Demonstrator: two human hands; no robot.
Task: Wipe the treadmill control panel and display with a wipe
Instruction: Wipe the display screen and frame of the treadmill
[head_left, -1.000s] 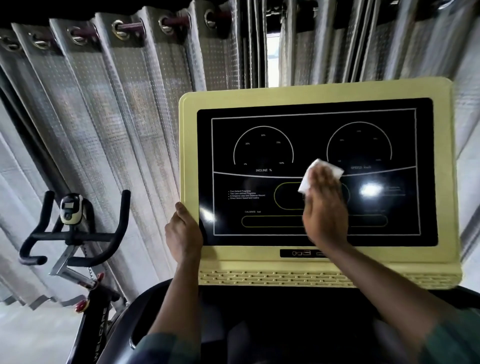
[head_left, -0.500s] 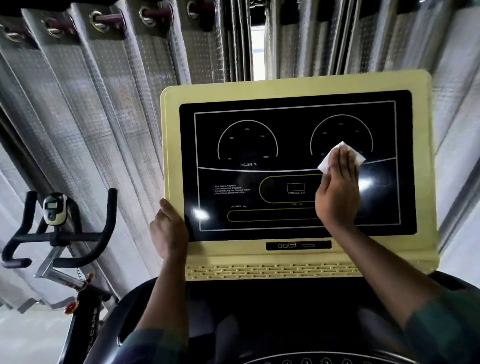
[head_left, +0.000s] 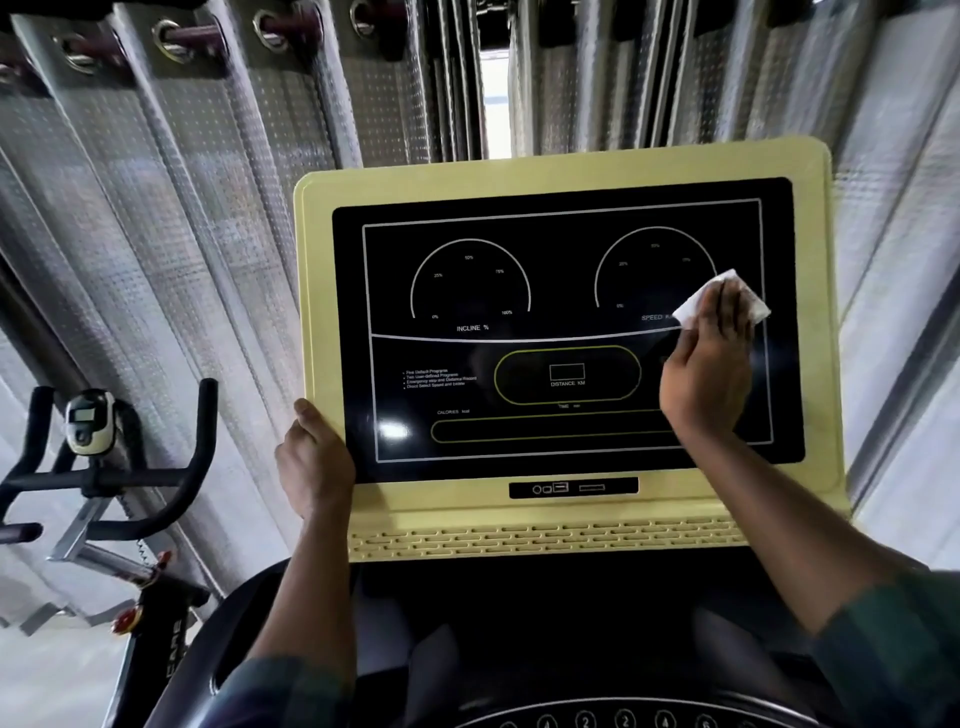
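The treadmill panel has a pale yellow frame (head_left: 571, 161) around a black display (head_left: 519, 291) with two dial outlines and white lettering. My right hand (head_left: 709, 374) presses a white wipe (head_left: 693, 306) flat against the right side of the display, just under the speed dial; most of the wipe is hidden under my fingers. My left hand (head_left: 314, 460) grips the lower left edge of the yellow frame, thumb lying along the frame's side.
Grey eyelet curtains (head_left: 208, 182) hang behind the panel. An exercise bike (head_left: 98, 467) with black handlebars stands at the left. Below the panel are a vented yellow strip (head_left: 545, 535) and the dark console (head_left: 519, 649) with round buttons at the bottom edge.
My right hand has slid the wipe across the display from its middle to the right side and slightly upward. My left hand has kept its grip on the frame.
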